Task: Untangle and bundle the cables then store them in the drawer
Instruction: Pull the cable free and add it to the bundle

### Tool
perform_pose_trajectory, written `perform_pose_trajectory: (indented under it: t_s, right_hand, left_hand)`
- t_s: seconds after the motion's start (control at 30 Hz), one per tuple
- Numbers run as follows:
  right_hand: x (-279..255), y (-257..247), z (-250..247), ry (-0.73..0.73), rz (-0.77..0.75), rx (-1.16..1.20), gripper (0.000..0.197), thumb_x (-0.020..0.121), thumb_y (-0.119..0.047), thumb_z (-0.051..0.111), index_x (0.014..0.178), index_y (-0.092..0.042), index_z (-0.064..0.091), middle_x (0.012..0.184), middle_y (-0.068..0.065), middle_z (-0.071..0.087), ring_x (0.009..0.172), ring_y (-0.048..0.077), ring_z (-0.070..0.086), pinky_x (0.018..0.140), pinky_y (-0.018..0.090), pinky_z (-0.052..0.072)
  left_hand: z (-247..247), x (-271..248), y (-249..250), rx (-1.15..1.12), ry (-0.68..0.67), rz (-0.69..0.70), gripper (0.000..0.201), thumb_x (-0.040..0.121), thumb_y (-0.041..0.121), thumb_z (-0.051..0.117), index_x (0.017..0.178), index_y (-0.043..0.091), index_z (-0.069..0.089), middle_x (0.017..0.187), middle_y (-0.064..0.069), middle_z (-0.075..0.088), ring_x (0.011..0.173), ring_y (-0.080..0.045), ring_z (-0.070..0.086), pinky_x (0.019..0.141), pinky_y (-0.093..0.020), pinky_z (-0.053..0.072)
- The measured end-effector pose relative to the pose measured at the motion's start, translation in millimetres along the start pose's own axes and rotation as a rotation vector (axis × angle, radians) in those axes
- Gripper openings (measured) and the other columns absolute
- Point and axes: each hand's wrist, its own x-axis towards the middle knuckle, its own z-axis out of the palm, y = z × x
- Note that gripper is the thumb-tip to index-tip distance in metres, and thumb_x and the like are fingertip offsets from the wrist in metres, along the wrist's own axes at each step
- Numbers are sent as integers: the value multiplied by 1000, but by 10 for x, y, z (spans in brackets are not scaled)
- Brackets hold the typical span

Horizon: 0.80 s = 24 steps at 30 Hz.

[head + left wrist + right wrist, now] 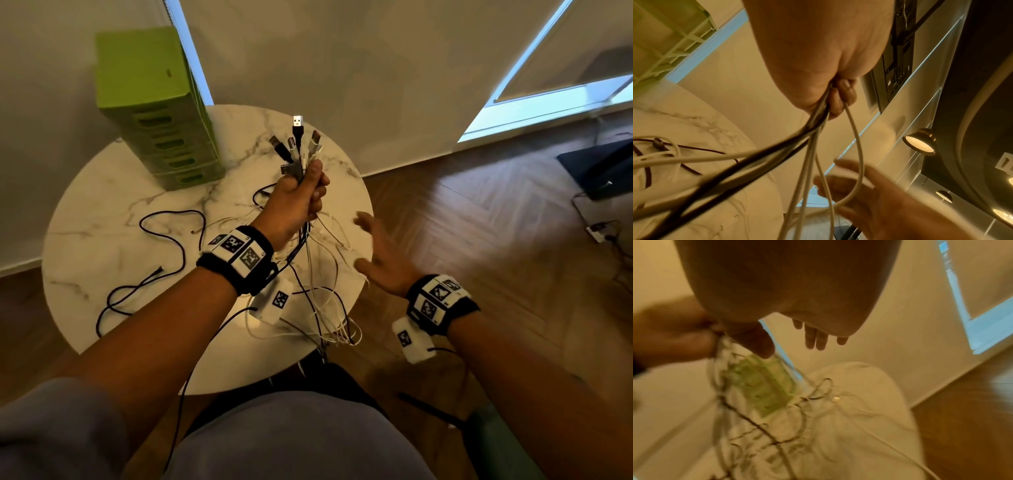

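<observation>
In the head view the left hand (294, 202) is raised above the round marble tabletop (102, 240), its fingers curled tight round a bunch of cables (310, 274) just under their plugs. The USB plugs (297, 144) fan out upward from the fist, black and white ones mixed, while the cords hang down from the fist and spill in loose white and dark loops over the near edge of the tabletop. One separate black cable (147, 260) lies by itself on the left part of the tabletop, apart from the bunch. The right hand (383, 257) is beside the hanging cords, to their right, with fingers spread and nothing in it; it is a little blurred. The green drawer unit (157, 113) stands at the far left of the tabletop with all its drawers pushed in. From the left wrist view the left hand (818, 56) shows its fingertips (844, 92) clamped over dark and pale cords (809, 146) that run down out of the grip; the right hand (879, 198) is lower down with its fingers extended behind the pale cords, whether touching them I cannot tell. The right wrist view is blurred: the right hand (789, 288) has its fingers (816, 337) straight and free, the left hand (672, 334) is at the left edge gripping the cords, and the drawer unit (760, 386) and tabletop (869, 402) lie beyond.
</observation>
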Motion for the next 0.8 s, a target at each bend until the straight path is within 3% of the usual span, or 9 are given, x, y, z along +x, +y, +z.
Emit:
perform_pose_trajectory:
  t_s: [0.03, 0.1, 0.17, 0.27, 0.4, 0.53, 0.6, 0.7, 0.8]
  right_hand:
    - [22, -154, 44, -2, -75, 41, 81, 86, -27, 64, 153, -16, 18, 149, 6, 45, 119, 4, 50, 110, 37, 37]
    - [71, -405, 156, 9, -155, 36, 68, 91, -31, 61, 147, -20, 22, 125, -1, 60, 109, 8, 57, 102, 32, 43]
    - [101, -569, 199, 68, -160, 8, 50, 99, -41, 53, 138, -22, 29, 114, -2, 59, 102, 15, 58, 90, 33, 48]
    - [171, -617, 92, 205, -77, 25, 26, 104, -39, 42, 117, -16, 45, 98, -3, 60, 82, 9, 55, 72, 30, 45]
    - [183, -380, -100, 205, 5, -44, 22, 106, -30, 42, 102, -9, 47, 74, -6, 51, 63, 12, 47, 59, 27, 39]
    - [10, 172, -160, -138, 239, -202, 24, 104, -29, 46, 101, -6, 55, 85, -1, 59, 78, 16, 58, 65, 28, 42]
    - [-11, 327, -166, -261, 366, -247, 34, 100, -39, 53, 117, -9, 56, 113, -3, 61, 101, 15, 59, 77, 22, 44]
    - [133, 179, -167, -156, 261, -191, 87, 85, -66, 62, 151, -19, 31, 154, 1, 36, 140, 20, 36, 113, 39, 34]
    - [347, -378, -144, -143, 70, -28, 94, 78, -63, 69, 153, -25, 28, 155, -7, 32, 141, 9, 30, 114, 28, 23]
  left_hand:
    - [10, 1, 0, 7, -8, -3, 37, 107, 44, 42, 87, 17, 56, 60, 10, 43, 49, -4, 34, 46, -18, 29]
    - [11, -1, 23, 32, -6, 11, 37, 107, 43, 41, 88, 16, 58, 63, 9, 50, 50, -5, 38, 48, -18, 33]
    - [-13, 14, 42, 86, 40, 41, 38, 107, 42, 41, 90, 15, 61, 69, 7, 59, 53, -6, 47, 51, -19, 38]
    - [-87, 77, 39, 175, 172, 72, 38, 108, 41, 40, 96, 12, 62, 81, 1, 69, 60, -7, 60, 54, -18, 42]
    - [-272, 112, 64, 77, 272, 58, 39, 108, 39, 40, 84, 15, 59, 72, 1, 65, 51, -6, 50, 48, -18, 37]
    - [-433, 98, 197, -130, 217, 39, 41, 109, 39, 37, 78, 15, 51, 54, 8, 47, 46, -5, 36, 45, -19, 28]
    - [-442, 68, 278, -218, 150, 22, 42, 109, 41, 36, 77, 15, 48, 52, 8, 41, 46, -6, 32, 45, -20, 24]
    - [-369, -16, 371, -299, 3, -34, 44, 108, 43, 37, 74, 16, 47, 52, 7, 33, 48, -9, 29, 47, -22, 22]
    - [-223, -116, 437, -299, -187, -106, 45, 108, 43, 35, 73, 16, 45, 57, 4, 28, 52, -11, 31, 50, -24, 27]
